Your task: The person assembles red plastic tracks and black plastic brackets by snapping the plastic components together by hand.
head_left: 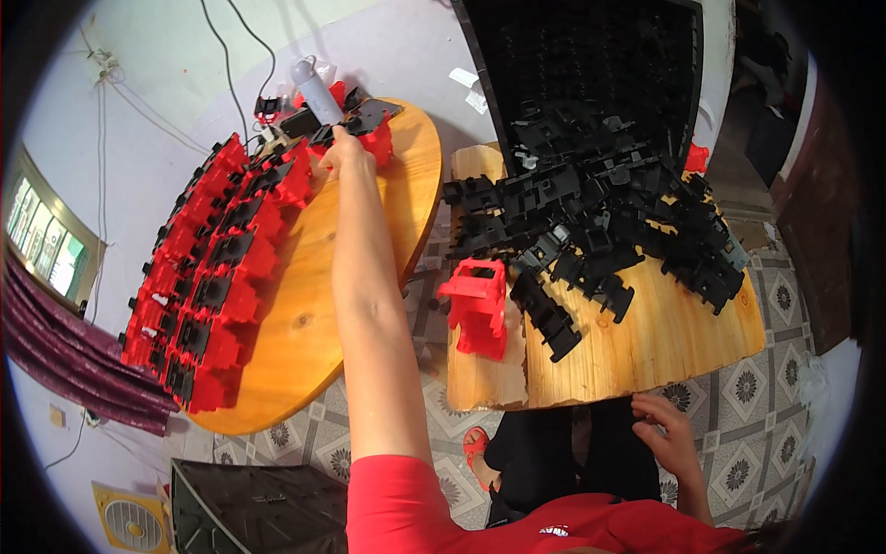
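Observation:
My left hand (347, 153) reaches to the far end of the round wooden table, its fingers closed on a red and black plastic part (377, 138). The hand hides some of that part. Beside it, several rows of red plastic housings with black pieces fitted in them (214, 291) run along the table's left side. My right hand (666, 434) is low at the near edge of the other wooden table, fingers loosely bent and apart, with nothing visible in it. On that table a lone red plastic housing (480, 309) stands left of a heap of black plastic pieces (591, 208).
A grey bottle (317, 92) stands behind my left hand, near dark cables. Behind the heap rises a large black bin (591, 65) with more black pieces at its mouth. A gap separates the tables. A dark crate (258, 508) sits on the patterned floor, lower left.

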`<state>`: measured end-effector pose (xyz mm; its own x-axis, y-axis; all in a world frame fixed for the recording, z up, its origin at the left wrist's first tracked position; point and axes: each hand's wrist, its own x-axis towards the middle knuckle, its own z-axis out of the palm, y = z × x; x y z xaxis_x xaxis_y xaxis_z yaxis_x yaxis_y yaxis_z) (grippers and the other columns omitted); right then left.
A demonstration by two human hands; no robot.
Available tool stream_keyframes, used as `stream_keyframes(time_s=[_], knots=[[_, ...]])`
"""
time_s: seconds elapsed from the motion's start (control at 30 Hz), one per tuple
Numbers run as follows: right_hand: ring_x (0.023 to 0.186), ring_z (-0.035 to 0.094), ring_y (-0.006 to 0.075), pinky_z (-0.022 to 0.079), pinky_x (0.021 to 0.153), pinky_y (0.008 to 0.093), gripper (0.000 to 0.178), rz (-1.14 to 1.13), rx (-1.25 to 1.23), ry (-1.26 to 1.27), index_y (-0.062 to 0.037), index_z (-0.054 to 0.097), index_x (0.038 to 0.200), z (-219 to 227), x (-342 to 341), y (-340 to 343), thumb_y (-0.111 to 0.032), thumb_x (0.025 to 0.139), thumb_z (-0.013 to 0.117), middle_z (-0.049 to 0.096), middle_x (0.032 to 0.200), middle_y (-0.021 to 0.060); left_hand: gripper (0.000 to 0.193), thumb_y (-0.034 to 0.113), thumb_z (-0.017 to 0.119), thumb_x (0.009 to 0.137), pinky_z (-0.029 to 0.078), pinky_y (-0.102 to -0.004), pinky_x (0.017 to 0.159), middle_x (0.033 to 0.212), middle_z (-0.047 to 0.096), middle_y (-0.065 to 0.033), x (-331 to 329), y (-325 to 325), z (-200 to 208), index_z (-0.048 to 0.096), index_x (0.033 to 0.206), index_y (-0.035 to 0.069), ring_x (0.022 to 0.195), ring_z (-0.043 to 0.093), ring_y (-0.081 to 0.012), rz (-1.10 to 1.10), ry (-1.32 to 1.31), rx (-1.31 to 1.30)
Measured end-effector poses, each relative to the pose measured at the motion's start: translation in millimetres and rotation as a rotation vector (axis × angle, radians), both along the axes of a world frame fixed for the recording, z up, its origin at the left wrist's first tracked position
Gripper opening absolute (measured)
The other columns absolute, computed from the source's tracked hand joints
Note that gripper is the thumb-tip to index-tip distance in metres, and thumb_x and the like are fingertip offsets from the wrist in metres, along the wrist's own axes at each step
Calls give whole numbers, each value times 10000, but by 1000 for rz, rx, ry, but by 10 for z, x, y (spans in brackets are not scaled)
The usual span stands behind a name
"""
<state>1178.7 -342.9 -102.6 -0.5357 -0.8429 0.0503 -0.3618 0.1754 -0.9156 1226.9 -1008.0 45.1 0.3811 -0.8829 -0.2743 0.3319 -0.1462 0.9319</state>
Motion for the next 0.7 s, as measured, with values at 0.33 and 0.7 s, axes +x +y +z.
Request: stream_keyframes(time_s=[0.33, 0.7], knots=[[1030, 631, 302, 486, 888, 343, 331, -15, 15, 200, 17, 625, 1147, 48, -225, -388, -65, 833, 689, 635, 1153, 173, 883, 563, 613, 852, 533, -571, 855, 1342, 465, -210, 38, -205, -22, 177, 1367, -7, 1071, 608, -365, -440, 211, -207], [1019, 578, 284, 511, 825, 368, 306, 100, -529, 953, -51, 618, 1123, 207, -45, -2857, -116, 829, 675, 627, 1057, 119, 703, 443, 542, 944, 323, -409, 1057, 1467, 357, -156, 852, 2942, 96, 273, 1469, 62, 1335, 362, -268, -617, -257, -704]])
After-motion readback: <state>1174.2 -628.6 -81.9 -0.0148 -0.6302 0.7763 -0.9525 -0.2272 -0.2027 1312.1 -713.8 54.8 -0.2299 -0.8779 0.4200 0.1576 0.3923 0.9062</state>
